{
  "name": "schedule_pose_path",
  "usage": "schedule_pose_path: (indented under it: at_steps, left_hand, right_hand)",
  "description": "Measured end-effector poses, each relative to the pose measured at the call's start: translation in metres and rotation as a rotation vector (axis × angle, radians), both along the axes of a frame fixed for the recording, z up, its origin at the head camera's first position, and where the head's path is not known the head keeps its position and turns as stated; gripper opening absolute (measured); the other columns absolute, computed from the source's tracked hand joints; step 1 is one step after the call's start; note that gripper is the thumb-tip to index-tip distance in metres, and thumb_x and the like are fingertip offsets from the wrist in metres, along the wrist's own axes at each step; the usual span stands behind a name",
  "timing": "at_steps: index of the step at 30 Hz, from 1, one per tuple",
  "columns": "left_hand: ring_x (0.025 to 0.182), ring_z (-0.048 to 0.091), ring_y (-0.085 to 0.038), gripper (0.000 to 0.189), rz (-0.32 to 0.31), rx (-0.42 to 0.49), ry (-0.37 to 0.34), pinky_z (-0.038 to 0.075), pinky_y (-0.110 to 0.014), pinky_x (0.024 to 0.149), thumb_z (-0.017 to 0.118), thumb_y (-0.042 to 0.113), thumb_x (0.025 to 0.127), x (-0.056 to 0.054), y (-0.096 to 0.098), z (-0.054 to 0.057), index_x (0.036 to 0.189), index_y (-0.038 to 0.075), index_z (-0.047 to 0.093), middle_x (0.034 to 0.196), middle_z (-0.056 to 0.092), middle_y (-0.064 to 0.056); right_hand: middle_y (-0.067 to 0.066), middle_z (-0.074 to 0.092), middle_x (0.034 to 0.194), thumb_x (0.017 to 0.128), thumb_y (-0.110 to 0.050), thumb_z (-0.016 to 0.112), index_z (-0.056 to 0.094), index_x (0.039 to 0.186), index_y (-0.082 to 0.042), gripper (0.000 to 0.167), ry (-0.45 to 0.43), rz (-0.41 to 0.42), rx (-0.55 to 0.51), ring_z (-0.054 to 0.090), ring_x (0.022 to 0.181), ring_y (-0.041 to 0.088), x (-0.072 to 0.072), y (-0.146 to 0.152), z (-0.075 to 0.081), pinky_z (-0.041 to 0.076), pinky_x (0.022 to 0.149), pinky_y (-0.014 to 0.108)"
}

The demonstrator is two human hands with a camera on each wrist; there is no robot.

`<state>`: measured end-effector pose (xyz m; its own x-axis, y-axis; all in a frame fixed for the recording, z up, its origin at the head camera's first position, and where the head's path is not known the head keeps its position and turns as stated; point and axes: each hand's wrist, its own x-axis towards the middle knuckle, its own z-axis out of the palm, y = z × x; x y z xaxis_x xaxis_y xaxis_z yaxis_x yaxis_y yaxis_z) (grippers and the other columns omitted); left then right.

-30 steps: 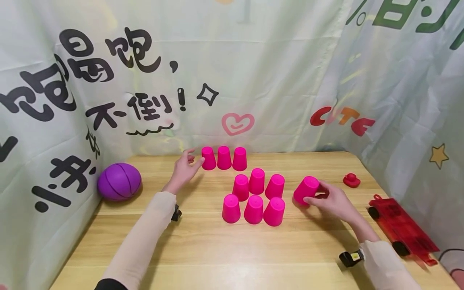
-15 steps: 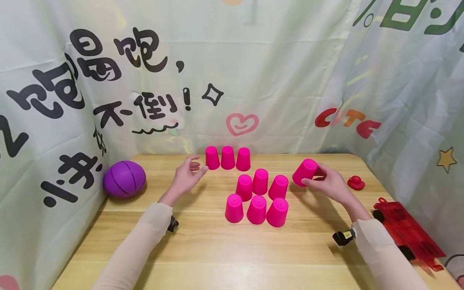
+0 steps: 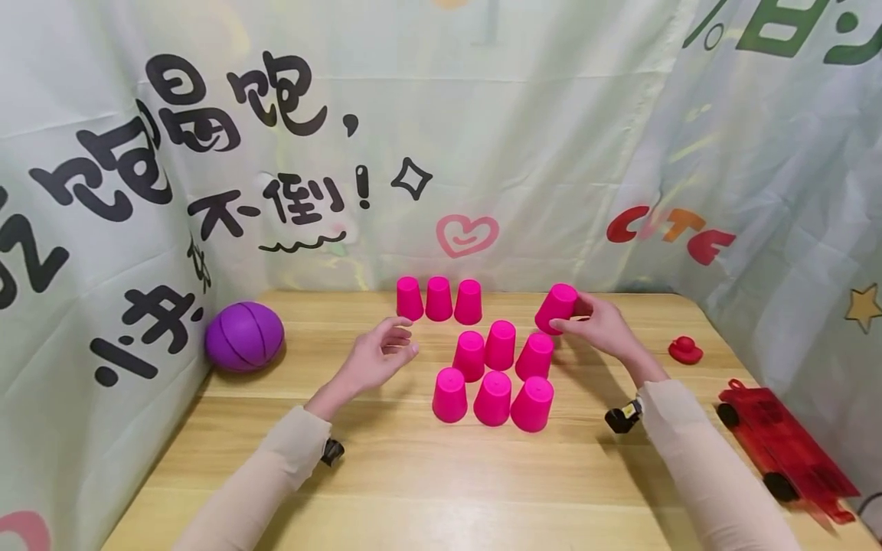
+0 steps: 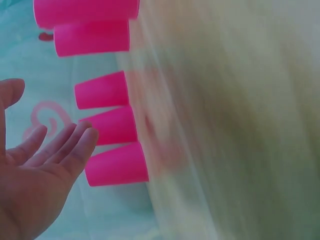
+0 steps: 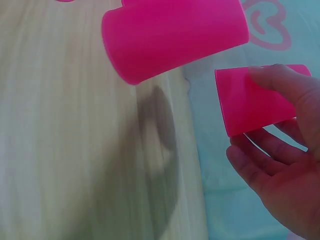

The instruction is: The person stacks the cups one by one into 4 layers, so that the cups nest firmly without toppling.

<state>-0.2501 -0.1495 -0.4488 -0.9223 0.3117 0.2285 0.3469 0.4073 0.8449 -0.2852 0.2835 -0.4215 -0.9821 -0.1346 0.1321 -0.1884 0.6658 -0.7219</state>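
Note:
My right hand (image 3: 601, 327) grips an upside-down pink cup (image 3: 555, 306) between thumb and fingers. This cup leans slightly and is held off the table at the back right, as the right wrist view also shows it in the hand. My left hand (image 3: 379, 356) has relaxed fingers, holds nothing and hovers to the left of the cups. Three more upside-down pink cups stand in a back row (image 3: 438, 299). Another three form a staggered middle group (image 3: 500, 345), and three make up the front row (image 3: 492, 399). The held cup is just behind the rightmost middle cup.
A purple ball (image 3: 244, 337) lies at the left edge of the wooden table (image 3: 441, 490). On the right are a small red hat-shaped toy (image 3: 685, 350) and a translucent red toy car (image 3: 785, 444). Printed cloth (image 3: 537, 153) surrounds the back and sides.
My right hand has carried its cup backward and to the left, from beside the middle group. My left hand has drawn away from the back row, toward me. The standing cups look unmoved.

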Motion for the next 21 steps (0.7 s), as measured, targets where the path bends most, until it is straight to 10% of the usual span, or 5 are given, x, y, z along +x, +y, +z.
schedule_pose_path:
  at_steps: [21]
  left_hand:
    - [0.124, 0.068, -0.038, 0.063, -0.262, -0.071, -0.020, 0.053, -0.050, 0.111, 0.081, 0.023, 0.094, 0.037, 0.020, -0.006, 0.150, 0.009, 0.055, 0.138, 0.068, -0.019]
  right_hand:
    - [0.019, 0.075, 0.120, 0.092, -0.030, 0.083, 0.063, 0.135, -0.004, 0.054, -0.071, 0.120, -0.003, 0.071, 0.109, 0.034, -0.047, -0.037, -0.009, 0.060, 0.090, 0.036]
